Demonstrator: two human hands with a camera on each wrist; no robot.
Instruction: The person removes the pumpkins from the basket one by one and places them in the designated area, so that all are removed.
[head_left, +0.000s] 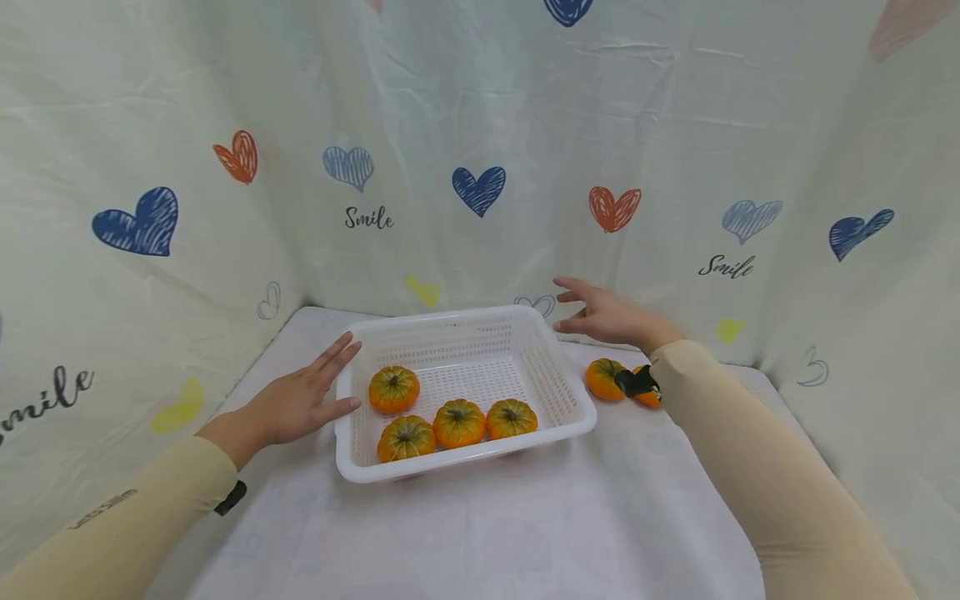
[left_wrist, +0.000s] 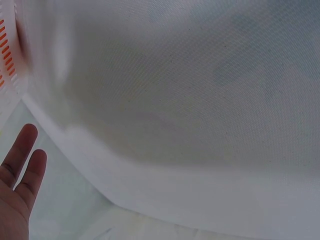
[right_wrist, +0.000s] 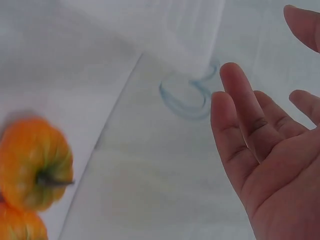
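A white plastic basket with slotted walls holds several small orange-and-green pumpkins, one at the left and the others along the near wall. At its left rim is my left hand, fingers stretched out and apart, with nothing in its grasp. My right hand hovers by the far right corner, its fingers spread and the palm bare in the right wrist view. Below the right wrist, outside the basket, sit two more pumpkins; the sleeve and wrist strap partly hide one.
A white cloth covers the table under the basket. Close behind and at both sides hangs a pale curtain printed with hearts and the word Smile. The table's far edge runs just beyond the basket.
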